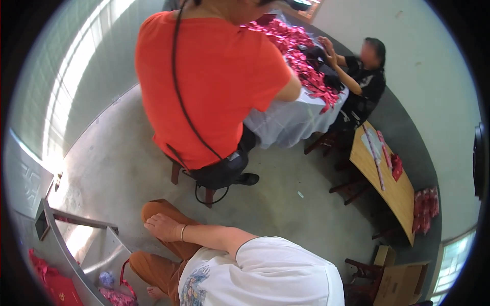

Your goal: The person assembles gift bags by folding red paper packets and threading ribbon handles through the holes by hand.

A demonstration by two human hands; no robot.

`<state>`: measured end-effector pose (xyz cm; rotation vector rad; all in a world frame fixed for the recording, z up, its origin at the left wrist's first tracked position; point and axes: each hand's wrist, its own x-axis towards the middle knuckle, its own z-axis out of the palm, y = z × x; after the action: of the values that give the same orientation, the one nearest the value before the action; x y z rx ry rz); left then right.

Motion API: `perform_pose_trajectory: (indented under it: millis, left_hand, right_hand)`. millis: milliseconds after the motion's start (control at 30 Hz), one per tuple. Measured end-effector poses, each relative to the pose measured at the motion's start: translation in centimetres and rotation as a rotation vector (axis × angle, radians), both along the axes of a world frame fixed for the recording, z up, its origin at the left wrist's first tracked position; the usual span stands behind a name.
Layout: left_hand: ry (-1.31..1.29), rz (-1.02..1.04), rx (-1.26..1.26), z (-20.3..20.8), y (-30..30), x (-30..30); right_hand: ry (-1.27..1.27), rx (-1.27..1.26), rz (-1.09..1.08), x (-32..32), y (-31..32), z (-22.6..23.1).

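Note:
My right hand (162,227) rests on my knee, on the brown trousers (189,246). Its fingers lie loosely over the cloth, with nothing in them, and a bracelet (182,233) circles the wrist. My left hand is out of sight. Beside my legs at the lower left stands a grey cabinet (104,255) with a red bag (56,285) and a pink patterned bundle (118,297) by it.
Ahead, a person in an orange shirt (204,86) sits at a white-covered table (286,122) heaped with pink-red ribbon-like pieces (301,58). Another person in black (370,81) sits opposite, hands raised. A wooden table (383,173) with rolls and cardboard boxes (400,283) stand right.

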<state>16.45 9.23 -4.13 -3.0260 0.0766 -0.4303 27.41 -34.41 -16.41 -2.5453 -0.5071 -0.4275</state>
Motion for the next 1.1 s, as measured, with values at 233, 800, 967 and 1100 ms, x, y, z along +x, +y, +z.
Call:
perform_pose_trajectory:
  millis: [233,800,967,1100]
  left_hand:
    - [-0.015,0.047,-0.039,-0.9,-1.5,1.7]
    - [-0.175,0.299,-0.156,3.5,-5.7,-0.6]
    - [-0.355,0.239,-0.551,3.4,-6.4,-3.3]
    - [-0.402,0.378,-0.590,5.3,-6.4,-9.4]
  right_hand:
    - [0.026,-0.037,0.029,1.2,-0.9,0.4]
    - [0.179,0.346,0.903,-4.8,12.6,6.3]
    - [0.286,0.538,1.023,-3.4,18.4,11.8]
    - [0.205,0.521,1.164,-3.2,28.3,18.2]
